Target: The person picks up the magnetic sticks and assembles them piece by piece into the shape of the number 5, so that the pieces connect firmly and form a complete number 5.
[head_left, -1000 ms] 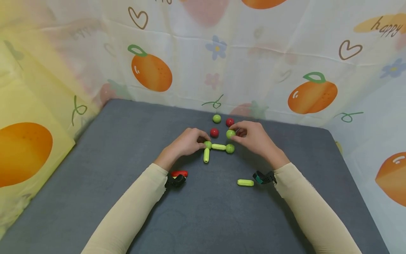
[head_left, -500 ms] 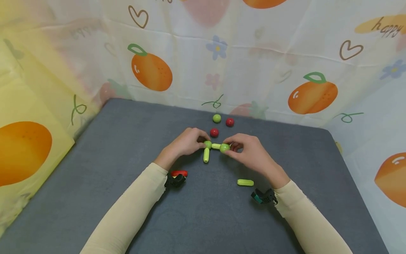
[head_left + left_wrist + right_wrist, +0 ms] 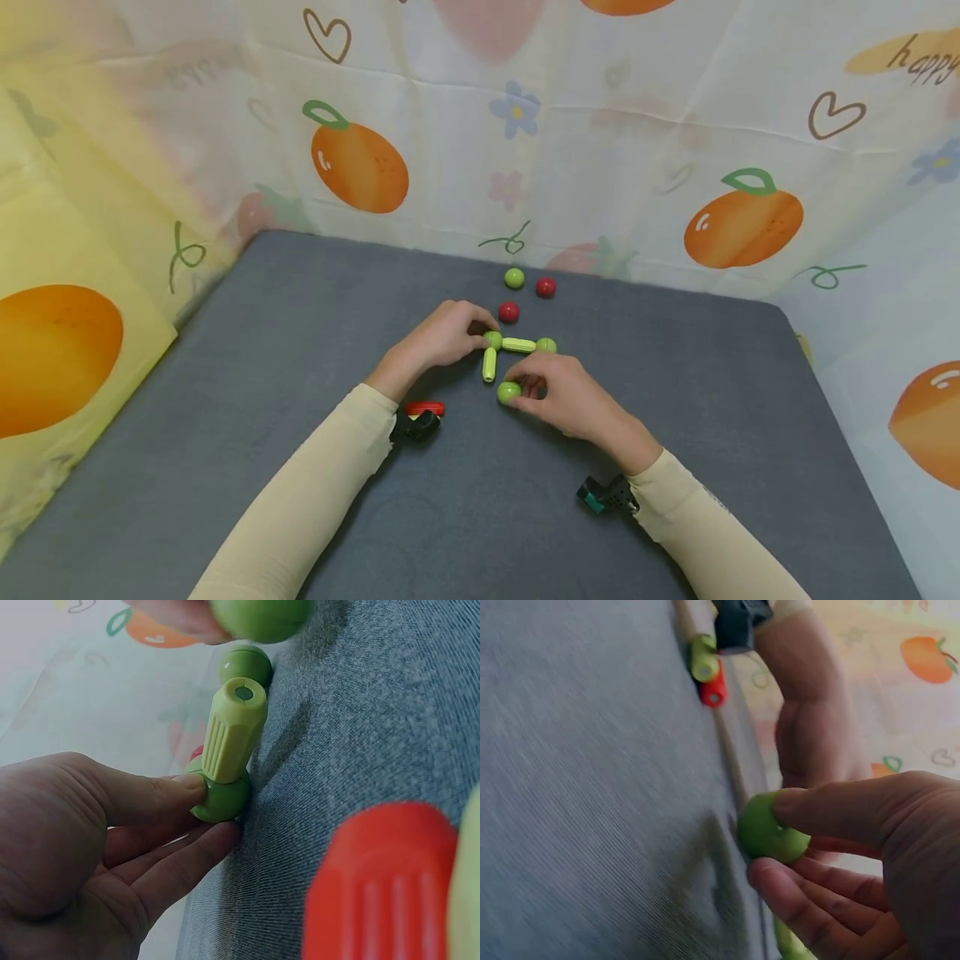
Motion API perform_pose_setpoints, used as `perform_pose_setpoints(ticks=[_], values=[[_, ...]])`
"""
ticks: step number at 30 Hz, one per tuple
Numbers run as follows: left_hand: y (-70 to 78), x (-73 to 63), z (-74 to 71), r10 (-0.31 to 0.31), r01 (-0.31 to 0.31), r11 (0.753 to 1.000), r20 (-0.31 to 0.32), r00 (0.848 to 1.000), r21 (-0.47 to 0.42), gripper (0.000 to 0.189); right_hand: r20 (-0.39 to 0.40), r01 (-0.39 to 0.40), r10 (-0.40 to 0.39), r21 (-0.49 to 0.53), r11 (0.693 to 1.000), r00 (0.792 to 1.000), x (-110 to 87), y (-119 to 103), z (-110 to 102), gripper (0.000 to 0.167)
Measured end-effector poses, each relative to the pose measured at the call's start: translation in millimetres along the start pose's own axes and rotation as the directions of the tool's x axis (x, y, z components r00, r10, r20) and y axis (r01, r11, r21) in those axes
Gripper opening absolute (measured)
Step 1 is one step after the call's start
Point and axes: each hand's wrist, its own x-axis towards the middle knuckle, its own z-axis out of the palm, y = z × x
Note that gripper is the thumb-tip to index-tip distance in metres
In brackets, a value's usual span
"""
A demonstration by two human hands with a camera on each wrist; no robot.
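My left hand [image 3: 446, 335] pinches a green ball [image 3: 225, 799] at the corner of a small joined piece. From that ball one yellow-green rod [image 3: 490, 365] points toward me, its holed end bare. Another yellow-green rod [image 3: 519, 344] runs right to a second green ball [image 3: 547, 343], partly covered by my right hand. My right hand [image 3: 566, 396] holds a loose green ball [image 3: 509, 392] between thumb and fingers. That ball is just in front of the near rod's end, apart from it in the head view.
Behind the joined piece lie two red balls, one nearer [image 3: 508, 312] and one farther [image 3: 546, 287], plus a green ball [image 3: 513, 278]. A red rod [image 3: 425, 408] and a yellow-green rod [image 3: 703, 658] lie by my left wrist. A patterned cloth [image 3: 600, 167] hangs behind the table.
My right hand has carried its green ball toward me and left, past the right end of the joined piece. A loose rod seen earlier is now hidden behind the right arm. My left hand stays put.
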Motion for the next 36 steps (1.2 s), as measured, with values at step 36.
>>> perform_pose_setpoints(ticks=[36], values=[[-0.7, -0.6, -2.0, 0.041, -0.041, 0.999, -0.009, 0.999, -0.022, 0.018, -0.097, 0.1, -0.107, -0.077, 0.992, 0.99, 12.0, -4.4, 33.6, 0.022]])
